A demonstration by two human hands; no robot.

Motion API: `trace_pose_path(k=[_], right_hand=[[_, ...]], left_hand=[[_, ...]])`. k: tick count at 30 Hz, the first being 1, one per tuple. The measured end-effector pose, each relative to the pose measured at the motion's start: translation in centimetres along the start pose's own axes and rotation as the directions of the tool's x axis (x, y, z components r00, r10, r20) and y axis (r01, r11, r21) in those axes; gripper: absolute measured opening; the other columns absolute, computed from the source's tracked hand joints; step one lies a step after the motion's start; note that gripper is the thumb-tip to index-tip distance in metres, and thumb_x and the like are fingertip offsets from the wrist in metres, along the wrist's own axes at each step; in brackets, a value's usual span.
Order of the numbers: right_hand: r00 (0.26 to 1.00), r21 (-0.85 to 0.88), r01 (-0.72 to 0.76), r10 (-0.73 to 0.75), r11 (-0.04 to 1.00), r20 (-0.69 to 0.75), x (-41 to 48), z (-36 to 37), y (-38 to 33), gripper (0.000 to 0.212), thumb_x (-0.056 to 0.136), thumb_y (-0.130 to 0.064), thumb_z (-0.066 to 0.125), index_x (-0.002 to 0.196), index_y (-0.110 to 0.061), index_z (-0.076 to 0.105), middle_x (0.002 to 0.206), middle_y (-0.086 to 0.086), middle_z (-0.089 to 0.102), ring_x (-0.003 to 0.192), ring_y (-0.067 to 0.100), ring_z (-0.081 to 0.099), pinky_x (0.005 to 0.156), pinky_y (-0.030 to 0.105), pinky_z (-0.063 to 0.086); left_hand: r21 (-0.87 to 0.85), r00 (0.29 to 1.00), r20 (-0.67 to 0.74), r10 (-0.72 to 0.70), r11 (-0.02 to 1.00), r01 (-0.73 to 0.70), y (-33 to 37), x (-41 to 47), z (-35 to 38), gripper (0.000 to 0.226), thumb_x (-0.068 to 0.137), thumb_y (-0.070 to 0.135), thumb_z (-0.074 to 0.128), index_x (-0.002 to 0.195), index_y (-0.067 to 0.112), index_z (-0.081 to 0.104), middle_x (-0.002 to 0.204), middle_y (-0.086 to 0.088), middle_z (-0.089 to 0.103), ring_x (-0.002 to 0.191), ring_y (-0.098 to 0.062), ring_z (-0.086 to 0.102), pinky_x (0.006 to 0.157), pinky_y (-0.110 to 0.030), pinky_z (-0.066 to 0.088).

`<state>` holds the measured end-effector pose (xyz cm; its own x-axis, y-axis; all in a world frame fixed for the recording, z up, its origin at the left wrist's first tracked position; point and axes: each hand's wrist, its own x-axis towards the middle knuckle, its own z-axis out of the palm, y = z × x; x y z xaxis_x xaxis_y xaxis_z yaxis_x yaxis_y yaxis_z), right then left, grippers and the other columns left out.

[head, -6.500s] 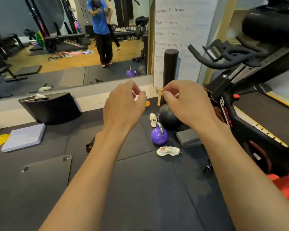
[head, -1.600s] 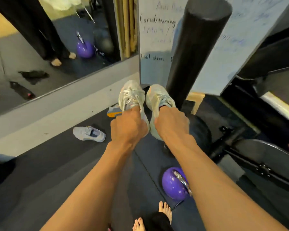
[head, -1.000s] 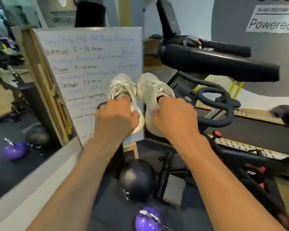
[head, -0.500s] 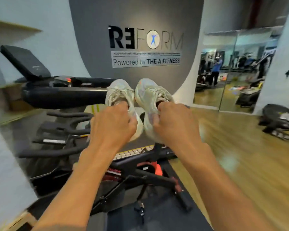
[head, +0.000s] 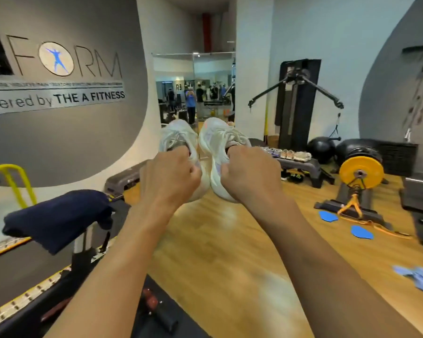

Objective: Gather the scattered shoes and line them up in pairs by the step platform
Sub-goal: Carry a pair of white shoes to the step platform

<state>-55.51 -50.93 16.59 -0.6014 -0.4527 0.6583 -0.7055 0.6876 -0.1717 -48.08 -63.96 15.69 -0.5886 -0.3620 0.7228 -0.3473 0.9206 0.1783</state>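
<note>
I hold two white sneakers up in front of me, toes pointing away. My left hand [head: 170, 175] grips the left sneaker [head: 177, 137] at its heel opening. The right sneaker [head: 217, 140] is gripped the same way by my right hand [head: 250, 174]. Both shoes hang in the air, side by side and almost touching. Across the wooden floor stands a dark step platform [head: 300, 165] with several shoes [head: 288, 154] lined up on its top. A dark shoe [head: 292, 176] lies under that platform.
A second step platform [head: 125, 176] sits by the grey wall on the left. An exercise bike seat [head: 56, 215] is close at my lower left. A yellow weight plate [head: 361, 172], blue floor pads [head: 362, 231], a cable machine [head: 296, 103] and a blue cloth [head: 418, 279] lie to the right.
I have kept turning to the right with both sneakers held up. The bike has slid to the left edge and the wooden floor with the step platform has come into view.
</note>
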Motion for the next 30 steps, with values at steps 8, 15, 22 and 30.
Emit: trace_pose_path(k=[8,15,22,30], right_hand=[[0.983,-0.160,-0.180,0.173,0.971,-0.055,8.6,6.5,12.6,0.017,0.087,-0.023,0.053,0.072,-0.022,0.043,0.060,-0.006,0.030,0.061,0.020,0.038,0.047,0.029,0.018],[0.965,-0.198,-0.262,0.256,0.944,-0.055,17.5,13.2,20.9,0.010,0.090,-0.026,0.050,0.082,-0.021,0.049,0.078,0.000,0.053,0.071,0.024,0.048,0.060,0.033,0.032],[0.947,-0.197,-0.312,0.320,0.930,0.015,26.0,22.6,29.3,0.014,0.090,-0.026,0.051,0.095,-0.018,0.061,0.090,0.004,0.063,0.076,0.024,0.052,0.062,0.033,0.032],[0.945,-0.131,-0.322,0.326,0.938,0.011,39.4,33.5,41.7,0.020,0.090,-0.032,0.052,0.096,-0.018,0.065,0.088,0.004,0.066,0.077,0.025,0.059,0.058,0.032,0.037]], left_hand=[[-0.136,0.991,0.041,0.129,0.983,-0.122,6.3,10.8,15.2,0.030,0.086,0.036,0.055,0.066,0.022,0.038,0.060,0.006,0.039,0.061,-0.020,0.042,0.046,-0.029,0.018],[-0.230,0.977,0.071,0.200,0.956,-0.179,9.2,20.9,27.3,0.030,0.085,0.033,0.055,0.066,0.020,0.034,0.064,0.001,0.046,0.065,-0.028,0.047,0.049,-0.031,0.023],[-0.227,0.966,0.142,0.216,0.957,-0.180,10.6,29.0,41.0,0.034,0.085,0.039,0.056,0.067,0.021,0.033,0.070,-0.004,0.050,0.071,-0.034,0.054,0.056,-0.032,0.029],[-0.194,0.965,0.188,0.181,0.970,-0.144,14.0,41.2,56.6,0.027,0.085,0.035,0.054,0.069,0.021,0.037,0.069,0.000,0.049,0.067,-0.029,0.047,0.055,-0.032,0.028]])
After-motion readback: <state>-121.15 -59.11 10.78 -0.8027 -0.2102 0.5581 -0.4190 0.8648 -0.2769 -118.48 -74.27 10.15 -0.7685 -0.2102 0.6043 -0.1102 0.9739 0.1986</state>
